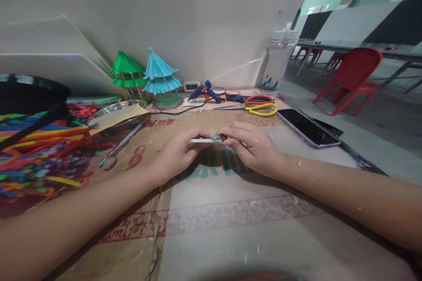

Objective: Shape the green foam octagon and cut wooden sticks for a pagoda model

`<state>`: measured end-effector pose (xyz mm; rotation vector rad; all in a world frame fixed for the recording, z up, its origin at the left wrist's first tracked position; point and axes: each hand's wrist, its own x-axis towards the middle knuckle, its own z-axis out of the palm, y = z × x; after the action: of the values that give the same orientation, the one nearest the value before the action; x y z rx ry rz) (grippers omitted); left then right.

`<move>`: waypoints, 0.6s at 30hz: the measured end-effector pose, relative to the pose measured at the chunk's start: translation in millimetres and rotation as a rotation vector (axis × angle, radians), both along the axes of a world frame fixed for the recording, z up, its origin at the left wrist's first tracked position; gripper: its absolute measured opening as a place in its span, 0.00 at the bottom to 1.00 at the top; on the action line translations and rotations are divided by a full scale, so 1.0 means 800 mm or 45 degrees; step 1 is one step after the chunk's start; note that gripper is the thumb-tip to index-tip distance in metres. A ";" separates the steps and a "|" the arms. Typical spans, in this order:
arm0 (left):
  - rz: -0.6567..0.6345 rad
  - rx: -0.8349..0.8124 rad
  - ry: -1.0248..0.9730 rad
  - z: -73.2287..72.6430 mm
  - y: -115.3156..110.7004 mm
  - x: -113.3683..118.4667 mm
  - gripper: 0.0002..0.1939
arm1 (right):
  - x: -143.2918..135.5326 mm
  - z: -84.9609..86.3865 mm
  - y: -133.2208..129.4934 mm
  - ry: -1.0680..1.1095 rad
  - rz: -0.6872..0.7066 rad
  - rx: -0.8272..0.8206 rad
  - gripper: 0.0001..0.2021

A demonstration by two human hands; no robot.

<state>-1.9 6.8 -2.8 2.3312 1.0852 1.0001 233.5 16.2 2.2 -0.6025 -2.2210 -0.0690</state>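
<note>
Both my hands meet over the middle of the cardboard-covered table (132, 189). My left hand (180, 151) is closed on a thin white strip (201, 140), which lies flat between its fingers and points toward the other hand. Pinched in my right hand (255, 147) is a small dark object (221, 138), touching the strip's right end; it is too small and blurred to name. A whitish translucent sheet (231, 237) lies on the table beneath my hands.
Colourful pipe cleaners (39, 158) and a metal bowl (114, 109) lie left. Behind stand green (127, 70) and blue (160, 74) pagoda models, a glue gun (207, 91), scissors (260, 107) and a water bottle (272, 66). A phone (308, 127) lies right.
</note>
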 end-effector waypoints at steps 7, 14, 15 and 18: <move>0.101 -0.265 -0.292 0.012 0.001 0.008 0.24 | -0.002 -0.007 0.018 0.384 -0.202 -0.584 0.18; 0.010 -0.467 -0.411 0.006 0.003 0.009 0.32 | -0.008 -0.005 0.023 0.384 -0.148 -0.830 0.10; 0.009 -0.472 -0.413 0.006 0.003 0.009 0.32 | -0.008 -0.004 0.022 0.380 -0.151 -0.833 0.11; 0.004 -0.480 -0.429 0.005 0.003 0.008 0.33 | -0.008 -0.005 0.021 0.373 -0.157 -0.831 0.11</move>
<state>4.6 9.1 0.8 1.7882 1.0358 1.0392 227.4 32.9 -1.4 -1.0250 -1.8954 0.6622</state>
